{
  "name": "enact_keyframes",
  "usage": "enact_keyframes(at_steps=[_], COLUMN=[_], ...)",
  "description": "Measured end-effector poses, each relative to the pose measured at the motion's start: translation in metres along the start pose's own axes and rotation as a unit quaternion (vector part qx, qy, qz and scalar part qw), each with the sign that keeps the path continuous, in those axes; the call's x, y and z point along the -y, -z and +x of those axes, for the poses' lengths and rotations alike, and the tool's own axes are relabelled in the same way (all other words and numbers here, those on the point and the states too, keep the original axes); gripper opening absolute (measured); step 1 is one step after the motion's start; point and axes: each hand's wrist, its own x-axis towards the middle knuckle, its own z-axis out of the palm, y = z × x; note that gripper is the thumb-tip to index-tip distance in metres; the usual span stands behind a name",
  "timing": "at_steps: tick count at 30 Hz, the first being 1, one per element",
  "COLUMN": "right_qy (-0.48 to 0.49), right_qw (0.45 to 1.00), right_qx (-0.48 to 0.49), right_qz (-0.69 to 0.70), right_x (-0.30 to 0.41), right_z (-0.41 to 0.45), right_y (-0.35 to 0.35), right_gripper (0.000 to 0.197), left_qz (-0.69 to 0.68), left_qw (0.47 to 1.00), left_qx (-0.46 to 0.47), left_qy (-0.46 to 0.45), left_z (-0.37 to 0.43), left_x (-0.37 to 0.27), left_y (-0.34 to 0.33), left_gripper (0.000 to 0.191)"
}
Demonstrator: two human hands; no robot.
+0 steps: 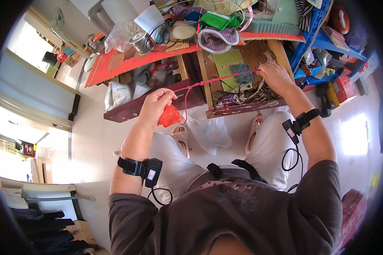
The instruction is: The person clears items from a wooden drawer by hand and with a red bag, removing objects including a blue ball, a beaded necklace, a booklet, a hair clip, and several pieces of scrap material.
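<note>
A knotted red cord (223,77) stretches between my two hands above a pair of pulled-out drawers. My left hand (157,106) grips one end of it, together with a crumpled red plastic bag (170,116) that sticks out below the fingers. From a knot near the cord's middle, a loose strand hangs down beside the bag. The other end is pinched in my right hand (276,77), over the right drawer (247,107). Inside that drawer lie a yellow-green booklet (229,60), a blue patterned packet (241,73) and a tangle of cords and laces (242,97).
The left drawer (153,100) holds mixed small items. On the red tabletop (97,68) stand a solder wire spool (141,42), a purple knitted item (218,40) and a green packet (220,19). A clear plastic bag (210,134) lies between my feet. Blue metal shelving (309,38) rises at right.
</note>
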Motion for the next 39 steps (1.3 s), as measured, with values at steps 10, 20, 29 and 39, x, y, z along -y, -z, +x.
enact_keyframes(at_steps=[10, 20, 29, 39], right_qy=[-0.016, 0.024, 0.051, -0.025], right_qw=[0.97, 0.914, 0.923, 0.876], right_qx=[-0.019, 0.113, 0.091, 0.132], right_qz=[0.242, 0.389, 0.371, 0.463], right_x=[0.033, 0.116, 0.1, 0.111], right_z=[0.003, 0.024, 0.001, -0.005], right_y=[-0.001, 0.027, 0.035, 0.037], right_gripper=[0.019, 0.018, 0.017, 0.018], left_qz=[-0.001, 0.197, -0.054, -0.055], left_qw=[0.998, 0.98, 0.969, 0.995], left_qx=[0.058, 0.014, -0.239, -0.082], left_qy=[-0.018, -0.028, -0.019, -0.027], left_z=[-0.01, -0.02, -0.019, -0.022], left_x=[-0.013, -0.023, -0.005, -0.007], left_y=[-0.014, -0.006, 0.023, 0.001], left_gripper=[0.015, 0.008, 0.008, 0.017])
